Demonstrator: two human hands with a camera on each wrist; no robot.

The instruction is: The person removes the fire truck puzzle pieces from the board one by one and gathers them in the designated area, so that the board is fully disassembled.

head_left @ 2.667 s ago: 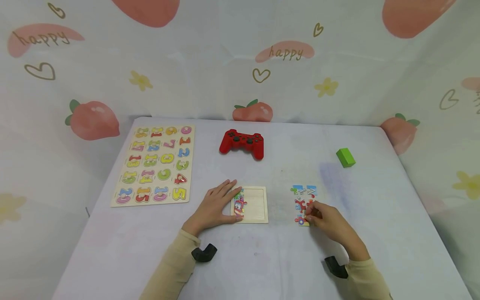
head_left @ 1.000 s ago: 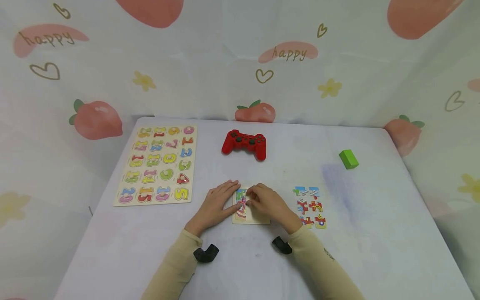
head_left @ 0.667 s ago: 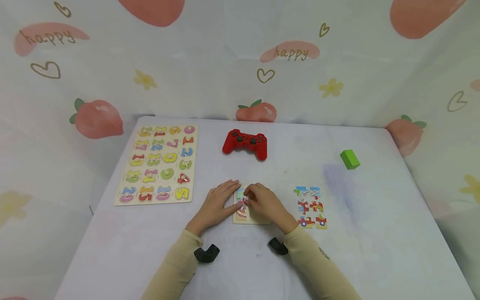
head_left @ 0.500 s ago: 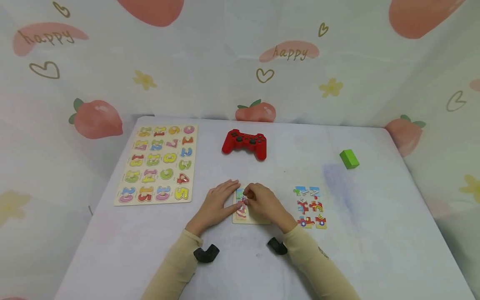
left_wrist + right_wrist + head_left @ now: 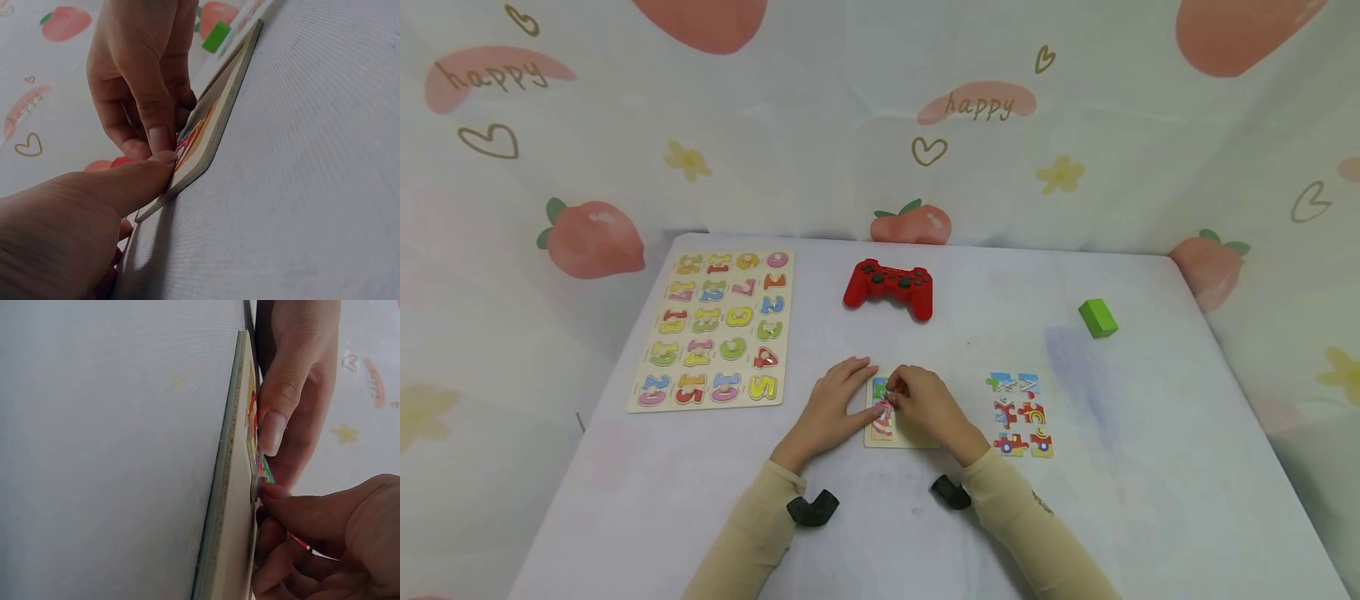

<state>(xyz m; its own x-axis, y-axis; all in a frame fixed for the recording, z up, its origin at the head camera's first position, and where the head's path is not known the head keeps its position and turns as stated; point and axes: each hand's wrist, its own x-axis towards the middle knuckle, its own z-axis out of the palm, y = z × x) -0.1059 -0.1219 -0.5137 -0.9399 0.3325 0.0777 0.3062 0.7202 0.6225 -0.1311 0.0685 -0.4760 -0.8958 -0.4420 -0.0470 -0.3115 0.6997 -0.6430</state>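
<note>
A small wooden puzzle tray [image 5: 917, 437] lies in front of me, with a column of colourful jigsaw pieces [image 5: 882, 427] along its left side. My left hand [image 5: 828, 413] lies at the tray's left edge, fingers stretched out and the thumb resting on the pieces. From the right, my right hand [image 5: 928, 408] reaches over the tray. Its thumb and curled fingers pinch at the edge of a puzzle piece [image 5: 252, 450] in that column, close to the left thumb, as the right wrist view shows. The right hand hides part of the tray.
Several loose jigsaw pieces [image 5: 1011, 444] lie in two columns to the right. A board of coloured numbers [image 5: 709, 332] is at the left. Behind the tray sits a red game controller [image 5: 889, 287], and a green block [image 5: 1098, 318] lies far right.
My right hand has come left from the loose pieces to the tray, and lately shifts only slightly at the column. My left hand has kept its place at the tray's edge.
</note>
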